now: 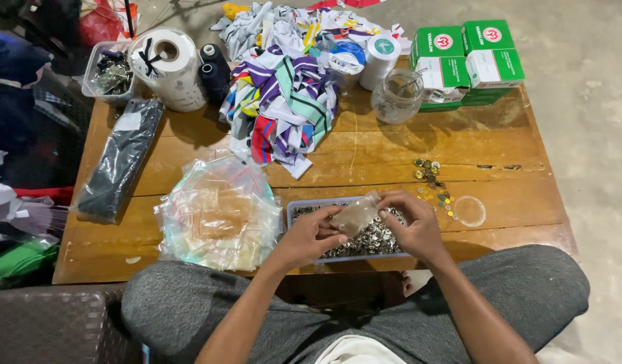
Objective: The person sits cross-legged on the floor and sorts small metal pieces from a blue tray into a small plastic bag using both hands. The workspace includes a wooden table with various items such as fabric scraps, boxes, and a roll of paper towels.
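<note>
1. Hands meet over a shallow grey tray (292, 204) of small round metal buttons (371, 239) at the near edge of a worn wooden tabletop (392, 152).
2. Left hand (309, 237) and right hand (412, 226) both grip one small clear plastic bag (354, 216), held just above the tray; the fingers (336, 240) of each hand are closed on opposite ends of it.
3. What the bag contains cannot be made out.
4. Just left of the tray lies a loose heap of clear zip bags (216, 216).
5. To the right of the tray, a few loose buttons (432, 180) sit scattered on the wood, beside a clear round lid (470, 210).
6. Farther back, a pile of striped fabric pieces (280, 104) covers the middle of the tabletop, with a glass jar (397, 96) and green and white boxes (467, 61) to its right.
7. At the far left stand a large white paper roll (169, 67), dark thread cones (214, 74) and a clear tub of small dark parts (108, 73).
8. A long dark packet in plastic wrap (119, 162) lies along the left edge.
9. The person sits with grey-clad knees (189, 303) against the near edge.
</note>
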